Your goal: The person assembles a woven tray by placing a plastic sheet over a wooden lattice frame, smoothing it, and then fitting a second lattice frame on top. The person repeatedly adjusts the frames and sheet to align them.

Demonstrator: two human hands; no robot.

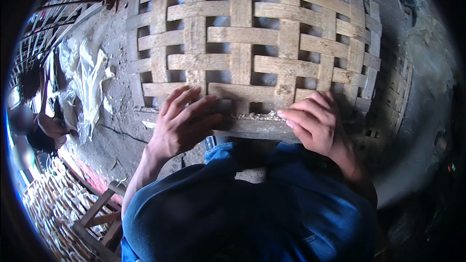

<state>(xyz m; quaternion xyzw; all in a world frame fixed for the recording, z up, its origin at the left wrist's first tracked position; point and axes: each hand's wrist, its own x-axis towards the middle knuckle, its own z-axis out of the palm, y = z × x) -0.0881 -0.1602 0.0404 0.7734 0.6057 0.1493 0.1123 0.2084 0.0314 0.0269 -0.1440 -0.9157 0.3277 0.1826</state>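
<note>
Can't see what my right hand (313,123) has, if anything: fingers curled in, thumb almost meeting the index at the near edge, right of middle, and the gap's too small to make out. My left hand (182,121) is loosely spread over the near edge, toward the left corner, not closed around anything I can see. Both are on the woven panel (241,43) in front of me, above my knees; its far edge runs off the top. Gritty crumbs (257,115) line the near edge between my hands. Blurry shapes at the left rim, no clue what.

Floor (124,140) is grey and cracked, right side dim. Count: two hands, one panel under them with six strips running away from me, another woven panel (402,97) to its right, one crumpled white sheet (85,87) off its left edge.
</note>
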